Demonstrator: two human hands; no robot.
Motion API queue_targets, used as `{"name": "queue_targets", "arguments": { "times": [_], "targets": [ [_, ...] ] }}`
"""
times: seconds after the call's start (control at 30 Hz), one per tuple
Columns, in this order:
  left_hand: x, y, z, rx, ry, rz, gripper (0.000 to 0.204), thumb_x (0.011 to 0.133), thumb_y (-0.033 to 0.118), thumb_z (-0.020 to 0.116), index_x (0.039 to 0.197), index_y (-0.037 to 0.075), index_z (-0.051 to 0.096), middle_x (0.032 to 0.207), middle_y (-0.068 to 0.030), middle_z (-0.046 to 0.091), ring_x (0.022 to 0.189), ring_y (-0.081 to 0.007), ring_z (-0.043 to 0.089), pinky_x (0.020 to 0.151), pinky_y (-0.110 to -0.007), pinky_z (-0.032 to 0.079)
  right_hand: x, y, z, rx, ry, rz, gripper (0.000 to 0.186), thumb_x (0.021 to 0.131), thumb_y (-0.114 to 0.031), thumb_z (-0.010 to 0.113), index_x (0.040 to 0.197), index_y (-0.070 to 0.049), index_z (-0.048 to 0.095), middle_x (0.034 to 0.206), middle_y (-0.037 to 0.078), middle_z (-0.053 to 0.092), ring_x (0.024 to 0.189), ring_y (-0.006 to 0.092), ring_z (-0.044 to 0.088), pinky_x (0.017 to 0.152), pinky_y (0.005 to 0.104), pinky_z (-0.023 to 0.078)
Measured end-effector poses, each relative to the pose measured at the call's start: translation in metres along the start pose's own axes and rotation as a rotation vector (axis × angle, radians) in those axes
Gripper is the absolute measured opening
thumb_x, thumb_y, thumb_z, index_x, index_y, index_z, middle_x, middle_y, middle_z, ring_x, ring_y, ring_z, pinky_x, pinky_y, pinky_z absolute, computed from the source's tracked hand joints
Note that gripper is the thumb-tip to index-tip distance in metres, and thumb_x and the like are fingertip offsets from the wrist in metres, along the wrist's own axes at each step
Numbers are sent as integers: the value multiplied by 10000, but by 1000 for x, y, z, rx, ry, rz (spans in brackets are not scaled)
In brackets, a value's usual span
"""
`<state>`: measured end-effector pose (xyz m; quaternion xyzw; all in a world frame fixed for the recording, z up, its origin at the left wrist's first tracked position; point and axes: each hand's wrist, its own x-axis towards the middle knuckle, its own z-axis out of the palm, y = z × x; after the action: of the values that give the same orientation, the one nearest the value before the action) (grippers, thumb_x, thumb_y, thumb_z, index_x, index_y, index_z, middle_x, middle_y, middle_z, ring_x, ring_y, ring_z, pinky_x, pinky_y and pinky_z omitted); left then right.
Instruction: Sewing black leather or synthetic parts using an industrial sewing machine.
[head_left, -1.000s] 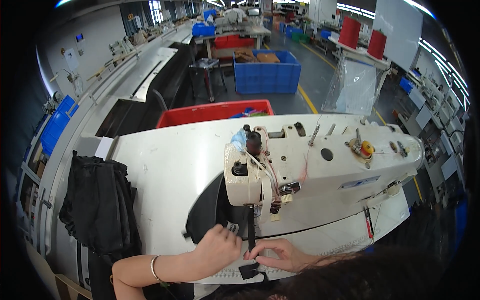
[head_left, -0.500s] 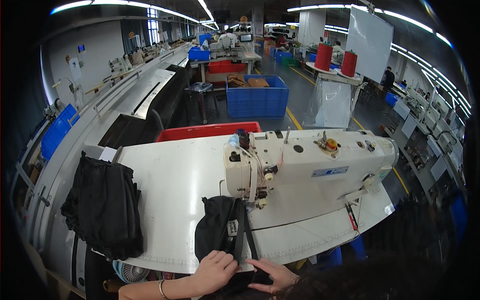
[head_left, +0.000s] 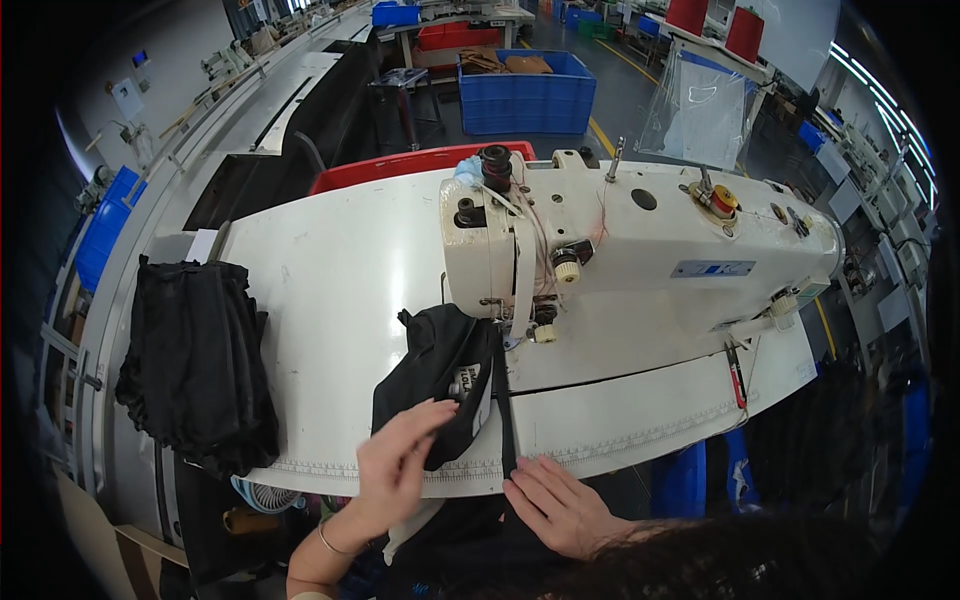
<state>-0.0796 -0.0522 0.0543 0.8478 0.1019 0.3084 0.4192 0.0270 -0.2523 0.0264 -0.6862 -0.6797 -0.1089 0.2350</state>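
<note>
A black fabric piece point(head_left: 432, 345) with a pale printed label lies on the white sewing table, its far edge by the sewing machine's point(head_left: 640, 250) needle area. My left hand point(head_left: 395, 465) rests at its near left side, fingers stretched out and thumb apart, fingertips over the fabric beside the label. From the needle area a narrow black strap point(head_left: 505, 410) runs straight toward me. My right hand point(head_left: 565, 510) has its fingertips on the strap's near end at the table edge; the grip is partly hidden. Pale cloth point(head_left: 412, 530) hangs below my left hand.
A stack of black fabric pieces point(head_left: 195, 365) lies on the table's left. Red-handled snips point(head_left: 737, 378) lie to the right of the machine's needle area. Beyond the table are a red bin point(head_left: 420, 162) and a blue crate point(head_left: 525, 105). A small fan point(head_left: 268, 495) sits below the front edge.
The view has tipped downward. My left hand has gone from a closed fist on the fabric to stretched fingers beside the label. My right thumb and fingers have come together at the strap.
</note>
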Motion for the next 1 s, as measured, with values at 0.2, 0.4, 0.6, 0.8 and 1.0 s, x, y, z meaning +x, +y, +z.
{"name": "queue_targets", "arguments": {
  "times": [0.2,0.4,0.6,0.8,1.0],
  "targets": [
    [120,-47,-66,-436,-11,-481,67,841,0,522,861,3,586,812,-48,574,749,-134,563,650,-257,469,-8,12,13,-173,-188,-351,340,725,-158,522,977,55,605,1028,156,573,1042,326,553,962,414,430],
    [56,28,-21,569,-570,635,199,595,68,622,780,-3,626,757,-58,501,685,-156,505,549,-250,397,-12,20,11,-51,-192,-254,340,738,-161,522,986,55,609,1065,181,571,1041,326,559,955,420,433],
    [-32,-12,32,650,-428,636,269,643,71,582,875,-47,650,840,-98,589,738,-178,537,602,-241,447,-14,24,17,-30,-154,-260,297,765,-152,524,969,47,609,1046,176,583,1028,321,567,940,419,445],
    [-35,-16,37,578,-402,584,287,629,52,594,896,-38,652,860,-98,600,729,-177,543,592,-245,455,-14,25,17,-39,-141,-280,284,781,-167,518,951,41,611,1023,165,583,1026,319,566,933,414,451],
    [-14,-13,15,230,-340,169,234,750,25,556,961,-36,640,903,-117,601,773,-208,565,638,-256,470,-7,26,12,-80,-167,-352,298,757,-186,521,940,30,615,995,147,576,996,324,576,919,413,460]
  ]
}}
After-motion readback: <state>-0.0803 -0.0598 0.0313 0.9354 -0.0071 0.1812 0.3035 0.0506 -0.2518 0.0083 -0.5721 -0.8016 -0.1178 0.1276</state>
